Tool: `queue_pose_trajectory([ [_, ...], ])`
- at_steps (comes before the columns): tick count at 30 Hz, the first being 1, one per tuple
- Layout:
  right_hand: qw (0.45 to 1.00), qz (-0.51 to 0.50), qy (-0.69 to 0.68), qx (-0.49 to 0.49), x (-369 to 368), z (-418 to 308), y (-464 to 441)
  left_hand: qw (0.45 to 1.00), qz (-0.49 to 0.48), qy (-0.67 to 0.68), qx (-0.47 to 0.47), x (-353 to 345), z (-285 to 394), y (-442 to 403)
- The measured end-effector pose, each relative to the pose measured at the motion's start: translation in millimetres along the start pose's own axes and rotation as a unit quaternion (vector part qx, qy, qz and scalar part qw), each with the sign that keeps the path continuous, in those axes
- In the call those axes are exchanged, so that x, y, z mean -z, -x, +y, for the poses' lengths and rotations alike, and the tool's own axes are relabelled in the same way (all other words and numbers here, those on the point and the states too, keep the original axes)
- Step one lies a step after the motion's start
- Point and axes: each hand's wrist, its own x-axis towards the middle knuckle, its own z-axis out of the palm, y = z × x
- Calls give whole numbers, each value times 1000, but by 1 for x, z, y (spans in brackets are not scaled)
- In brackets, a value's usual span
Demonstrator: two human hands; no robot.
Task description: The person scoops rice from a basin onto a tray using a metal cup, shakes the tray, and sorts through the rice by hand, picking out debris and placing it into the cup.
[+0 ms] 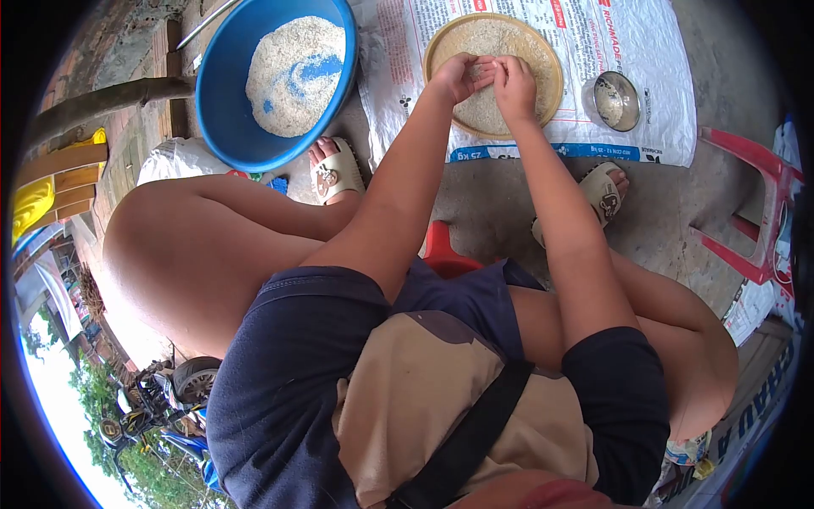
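Observation:
A round woven tray [553, 85] with a tan rim lies on the printed sack and holds a layer of pale grains that look like rice [485, 114]. Above it, my left hand [463, 78] is turned partly palm up, fingers stretched towards the right. My right hand [515, 87] meets those fingers, its own fingertips drawn together in a pinch. Whatever lies between the fingertips is too small to make out. To the right of the tray stands a metal bowl [626, 106] with some grains inside. On the left, a big blue basin [222, 102] contains more whitish grains [297, 51].
The white printed sack [670, 140] is spread on the concrete floor under the tray and bowl. A red plastic stool [733, 254] stands at the right, and another red seat [445, 250] shows beneath me. My sandalled feet flank the sack's near edge. A motorbike [161, 394] is at lower left.

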Motion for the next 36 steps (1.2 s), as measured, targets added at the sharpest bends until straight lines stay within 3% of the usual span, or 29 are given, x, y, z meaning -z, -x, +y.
queue_pose_trajectory([
  [3, 997, -25, -18, 70, 0, -21, -11, 1000, -29, 1, 5, -12, -6, -7],
  [5, 990, -4, 88, 111, 9, -24, -8, 998, -33, 49, 27, -23, -4, -1],
  [9, 981, -71, 181, 11, 33, 7, 22, 986, 108, 119, 35, -23, 6, 3],
  [10, 982, -84, 170, 13, 38, 19, 33, 988, 53, 145, 34, -16, 7, 2],
  [12, 982, -88, 167, 16, 37, 39, 44, 982, 79, 169, 36, -10, 9, 3],
  [14, 986, -94, 109, -88, 27, 42, 41, 983, 93, 158, 31, -2, 9, 2],
  [15, 986, -89, 114, -85, 24, 37, 35, 985, 95, 145, 24, -1, 8, 4],
  [17, 995, -1, 21, -99, 17, 15, 18, 987, 91, 132, 14, -3, 2, 2],
  [20, 999, -9, -17, -40, 11, -27, -7, 990, 98, 95, 36, -10, -4, 0],
  [24, 1000, 6, -22, 22, 4, -54, -23, 992, -21, 127, -16, -27, 1, 6],
  [26, 988, 147, 9, -49, -4, -52, -27, 993, 33, 103, -42, -5, 4, -23],
  [28, 983, 160, -25, -85, -14, -36, -36, 994, 36, 85, -53, -37, 24, 12],
  [29, 914, 126, -247, -295, -13, -33, -41, 994, 64, -33, -82, -45, 30, 20],
  [30, 755, 78, -446, -475, -12, -30, -46, 978, 91, -151, -111, -47, 33, 20],
  [31, 681, 51, -516, -518, -8, -26, -50, 969, 77, -196, -127, -52, 35, 18],
  [32, 681, 52, -517, -516, -8, -25, -53, 969, 75, -197, -129, -56, 33, 17],
  [34, 522, 64, -664, -532, -13, -17, -53, 823, 88, -506, -244, -82, 27, 31],
  [36, 546, 22, -670, -503, -3, -20, -52, 675, 138, -657, -307, -105, 19, 42],
])
